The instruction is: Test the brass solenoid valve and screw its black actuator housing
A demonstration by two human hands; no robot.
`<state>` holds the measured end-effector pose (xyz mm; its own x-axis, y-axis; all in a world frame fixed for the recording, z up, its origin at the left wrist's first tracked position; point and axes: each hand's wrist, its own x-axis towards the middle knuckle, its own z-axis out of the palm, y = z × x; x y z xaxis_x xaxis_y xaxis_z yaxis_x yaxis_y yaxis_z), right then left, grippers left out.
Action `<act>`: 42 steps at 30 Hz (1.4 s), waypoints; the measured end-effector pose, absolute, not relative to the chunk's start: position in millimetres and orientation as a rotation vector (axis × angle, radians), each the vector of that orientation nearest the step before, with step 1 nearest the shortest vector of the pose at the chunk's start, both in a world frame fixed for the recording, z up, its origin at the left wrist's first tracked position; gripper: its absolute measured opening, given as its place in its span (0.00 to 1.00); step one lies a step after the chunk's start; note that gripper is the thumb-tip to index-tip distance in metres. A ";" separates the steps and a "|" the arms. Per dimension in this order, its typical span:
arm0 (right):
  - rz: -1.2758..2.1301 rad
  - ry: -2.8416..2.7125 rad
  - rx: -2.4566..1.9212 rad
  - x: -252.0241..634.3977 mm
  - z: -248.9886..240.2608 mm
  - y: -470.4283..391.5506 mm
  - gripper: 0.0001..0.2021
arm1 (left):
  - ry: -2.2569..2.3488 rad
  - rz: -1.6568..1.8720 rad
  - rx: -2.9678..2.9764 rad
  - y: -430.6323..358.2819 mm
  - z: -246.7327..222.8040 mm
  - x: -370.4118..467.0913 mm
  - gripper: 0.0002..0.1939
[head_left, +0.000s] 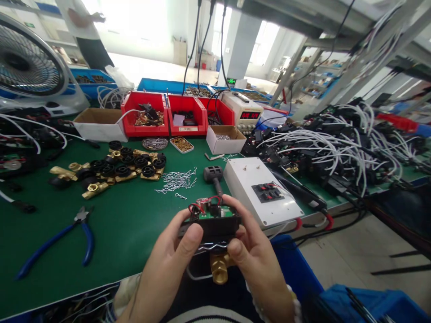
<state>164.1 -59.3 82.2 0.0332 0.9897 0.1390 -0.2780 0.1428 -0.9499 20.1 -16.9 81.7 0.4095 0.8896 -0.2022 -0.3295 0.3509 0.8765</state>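
Observation:
Both of my hands hold an electric valve [212, 226], close in front of me at the table's edge. Its black housing shows a green circuit board and red wires on top; a brass valve body [219, 269] juts out below. A wavy metal clip [212, 246] lies across its near side. My left hand [175, 244] grips the housing's left end, thumb on the near face. My right hand [251, 237] wraps the right end, its thumb low by the brass part. Beyond it lie a black mallet [213, 175] and a pile of wire clips [178, 179].
Blue-handled pliers [82, 229] and brass valve bodies with black caps [124, 166] lie on the left. A grey switch box [262, 190] stands at right, before heaped black housings with white cables [303, 139]. Red bins [144, 116] and a power supply [244, 110] line the back.

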 end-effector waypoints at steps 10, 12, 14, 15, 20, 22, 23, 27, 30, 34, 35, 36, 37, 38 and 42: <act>0.116 -1.508 -1.759 299.8 129.3 44.9 0.14 | 0.787 1.001 0.665 -12.8 89.4 12.0 0.27; 0.198 -1.596 -1.892 311.8 125.5 67.7 0.16 | 0.779 1.026 0.668 -13.7 91.7 11.6 0.27; 0.313 -1.672 -1.924 314.0 119.0 80.7 0.16 | 0.773 1.042 0.661 -13.9 93.8 11.6 0.25; 0.379 -1.703 -1.904 312.9 115.4 84.0 0.15 | 0.769 1.046 0.657 -13.8 94.9 11.6 0.25; 0.597 -1.787 -1.808 309.2 101.8 87.8 0.21 | 0.785 1.042 0.667 -13.8 101.0 10.3 0.25; 0.612 -1.773 -1.799 312.1 99.5 89.9 0.23 | 0.797 1.052 0.665 -14.6 102.7 9.9 0.25; 0.613 -1.763 -1.799 313.8 98.7 91.3 0.24 | 0.794 1.058 0.664 -15.1 103.2 9.7 0.24; 0.551 -1.730 -1.820 316.2 97.0 94.3 0.25 | 0.765 1.048 0.687 -17.9 103.5 9.1 0.23; 0.473 -1.725 -1.856 312.6 97.4 93.1 0.25 | 0.813 1.022 0.677 -20.8 105.4 8.7 0.25; 0.391 -1.740 -1.917 307.3 99.5 93.0 0.27 | 0.801 1.016 0.640 -23.4 109.9 8.2 0.25; 0.375 -1.742 -1.930 306.5 99.9 93.4 0.28 | 0.785 1.014 0.631 -23.5 110.6 7.9 0.24; 0.363 -1.741 -1.943 306.1 100.1 93.8 0.28 | 0.770 1.008 0.622 -23.5 110.9 7.4 0.23; 0.354 -1.738 -1.955 305.9 100.1 94.1 0.28 | 0.755 0.999 0.613 -23.3 110.7 6.7 0.22; 0.348 -1.734 -1.968 305.9 99.9 94.2 0.28 | 0.736 0.989 0.603 -22.9 110.0 6.0 0.22; 0.321 -1.715 -2.006 306.6 98.8 92.6 0.24 | 0.634 0.933 0.522 -19.5 103.6 2.7 0.19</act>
<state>306.6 92.6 98.8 0.1883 0.9738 0.1277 0.8616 -0.1014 -0.4974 2.7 -19.5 103.6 0.4414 0.8559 -0.2693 -0.5657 0.4984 0.6569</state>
